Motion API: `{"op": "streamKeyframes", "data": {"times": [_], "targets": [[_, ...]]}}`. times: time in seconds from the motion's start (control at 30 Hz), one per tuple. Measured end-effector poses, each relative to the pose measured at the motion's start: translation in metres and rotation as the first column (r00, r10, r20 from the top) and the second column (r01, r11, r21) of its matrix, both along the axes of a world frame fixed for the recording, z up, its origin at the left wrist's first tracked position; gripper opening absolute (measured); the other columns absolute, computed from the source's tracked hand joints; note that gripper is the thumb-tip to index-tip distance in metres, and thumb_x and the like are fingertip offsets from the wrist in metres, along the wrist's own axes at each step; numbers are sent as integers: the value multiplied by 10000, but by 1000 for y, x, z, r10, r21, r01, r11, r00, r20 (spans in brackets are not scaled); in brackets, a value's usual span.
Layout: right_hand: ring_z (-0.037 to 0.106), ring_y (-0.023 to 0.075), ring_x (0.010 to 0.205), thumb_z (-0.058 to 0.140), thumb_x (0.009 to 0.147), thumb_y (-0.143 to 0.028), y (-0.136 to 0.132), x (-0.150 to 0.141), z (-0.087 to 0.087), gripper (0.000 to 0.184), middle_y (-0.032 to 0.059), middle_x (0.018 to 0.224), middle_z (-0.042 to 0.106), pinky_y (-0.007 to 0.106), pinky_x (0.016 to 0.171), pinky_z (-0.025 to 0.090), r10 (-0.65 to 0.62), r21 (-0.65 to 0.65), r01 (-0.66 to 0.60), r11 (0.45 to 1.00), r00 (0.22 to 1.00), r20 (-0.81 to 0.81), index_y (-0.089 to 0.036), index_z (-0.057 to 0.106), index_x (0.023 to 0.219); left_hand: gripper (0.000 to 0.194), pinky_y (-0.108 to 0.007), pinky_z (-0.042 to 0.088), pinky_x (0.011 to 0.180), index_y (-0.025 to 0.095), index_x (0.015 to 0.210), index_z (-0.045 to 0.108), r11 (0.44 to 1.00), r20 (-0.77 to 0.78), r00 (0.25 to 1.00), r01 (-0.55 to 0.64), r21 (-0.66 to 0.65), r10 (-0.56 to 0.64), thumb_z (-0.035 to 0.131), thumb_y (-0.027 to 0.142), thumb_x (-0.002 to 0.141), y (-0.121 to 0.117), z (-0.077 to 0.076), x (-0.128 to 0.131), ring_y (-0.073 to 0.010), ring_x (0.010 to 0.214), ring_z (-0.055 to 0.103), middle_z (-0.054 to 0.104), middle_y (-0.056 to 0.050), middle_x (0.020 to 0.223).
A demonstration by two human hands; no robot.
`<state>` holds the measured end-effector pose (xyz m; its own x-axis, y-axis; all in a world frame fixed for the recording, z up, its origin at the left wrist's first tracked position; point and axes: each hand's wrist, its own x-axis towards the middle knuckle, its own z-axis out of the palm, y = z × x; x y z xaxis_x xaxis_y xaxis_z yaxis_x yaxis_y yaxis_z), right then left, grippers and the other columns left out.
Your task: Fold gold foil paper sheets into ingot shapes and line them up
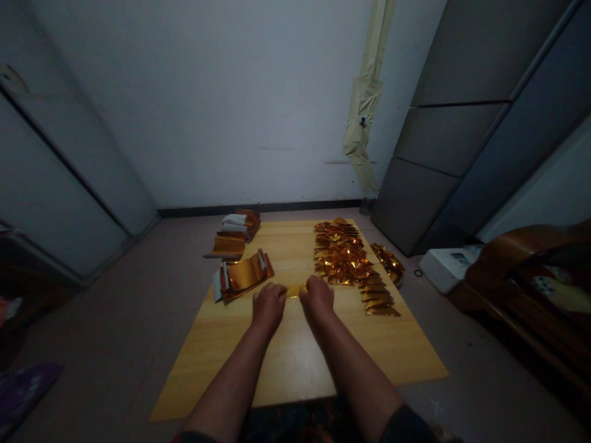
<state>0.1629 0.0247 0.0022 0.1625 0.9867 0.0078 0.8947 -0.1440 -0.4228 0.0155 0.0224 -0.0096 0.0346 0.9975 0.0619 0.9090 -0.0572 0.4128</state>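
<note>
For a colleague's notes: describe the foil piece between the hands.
On the yellow wooden board, find the heap of folded gold foil. Left of it, a small gold foil strip lies between the left hand and right hand, the only piece held.

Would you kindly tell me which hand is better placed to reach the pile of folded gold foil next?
Probably the right hand: it lies right beside the folded foil pile, while the left hand sits farther off, with the foil strip between them.
</note>
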Motion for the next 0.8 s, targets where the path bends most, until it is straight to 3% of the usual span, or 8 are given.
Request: {"op": "streamKeyframes", "data": {"times": [0.17, 0.37, 0.67, 0.8], "targets": [[559, 152, 863, 531, 852, -205, 1, 7, -1, 67, 30, 954, 645, 258, 688, 277, 12, 10, -12, 1000, 999, -46, -210, 597, 855, 303, -318, 403, 864, 274, 1076, 688, 999, 18, 1000, 24, -32, -23, 495, 183, 861, 2, -2, -5, -189, 1075, 590, 667, -31, 1102], [553, 146, 817, 495, 749, -75, 1, 11, -5, 200, 15, 913, 649, 248, 643, 263, 13, 51, -7, 999, 994, -111, -209, 611, 843, 384, -319, 400, 876, 277, 1100, 693, 999, 48, 998, 47, -13, -46, 469, 112, 835, 3, -6, -7, -189, 1071, 594, 668, -35, 1083], [574, 149, 811, 444, 764, -54, 4, 13, -11, 281, 20, 934, 669, 227, 649, 312, -7, 39, 12, 999, 993, -118, -219, 642, 877, 420, -307, 395, 878, 265, 1125, 685, 998, 69, 996, 61, 14, -62, 442, 89, 831, 4, -15, -10, -180, 1049, 593, 670, -39, 1049], [588, 172, 842, 488, 767, -64, 3, 12, -5, 356, 47, 1017, 659, 242, 681, 327, 0, 23, 2, 1000, 996, -89, -239, 657, 1027, 415, -309, 391, 869, 263, 1122, 675, 999, 41, 998, 52, 5, -52, 447, 86, 824, 1, -9, -7, -185, 1065, 585, 666, -42, 1075]]}}
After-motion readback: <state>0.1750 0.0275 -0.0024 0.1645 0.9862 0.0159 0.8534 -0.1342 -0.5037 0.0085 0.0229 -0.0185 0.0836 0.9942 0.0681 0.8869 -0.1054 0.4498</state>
